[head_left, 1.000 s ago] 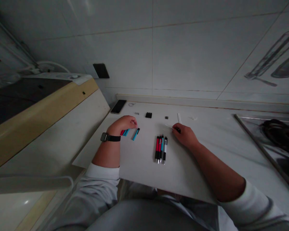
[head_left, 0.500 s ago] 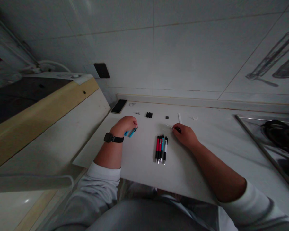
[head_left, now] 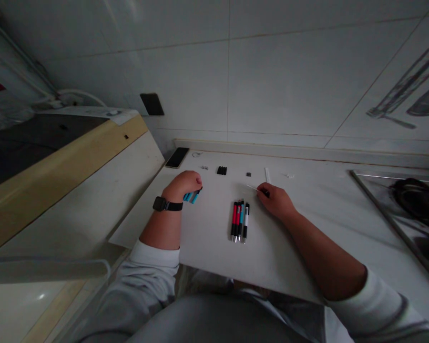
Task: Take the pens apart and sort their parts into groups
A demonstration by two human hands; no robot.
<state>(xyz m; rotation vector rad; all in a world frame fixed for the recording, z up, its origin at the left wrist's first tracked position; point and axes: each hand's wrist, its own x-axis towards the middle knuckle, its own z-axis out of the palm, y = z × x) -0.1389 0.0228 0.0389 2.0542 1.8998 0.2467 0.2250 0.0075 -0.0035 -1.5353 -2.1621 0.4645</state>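
Observation:
My left hand (head_left: 186, 182), with a black watch on its wrist, is closed over several blue pen barrels (head_left: 195, 196) lying on the worktop. Its curled fingers meet the black end of the rightmost barrel; the other barrels are partly under the hand. Between the fingertips of my right hand (head_left: 273, 197) is a thin white pen refill (head_left: 251, 187) pointing left, and a small dark part shows inside the fingers. Several assembled click pens (head_left: 240, 221), red, blue and white with black grips, lie side by side between my hands.
Along the back lie a phone (head_left: 177, 157), a ring (head_left: 196, 155), small springs (head_left: 204, 167), black grips (head_left: 222, 170), small dark pieces (head_left: 249, 174), white refills (head_left: 267, 174) and small clear parts (head_left: 289, 176). A metal-edged stove (head_left: 372, 207) is at right, a raised cabinet (head_left: 93, 186) at left.
My left hand has shifted slightly left, and the blue barrels sit closer together under it. My right hand holds the refill in about the same place.

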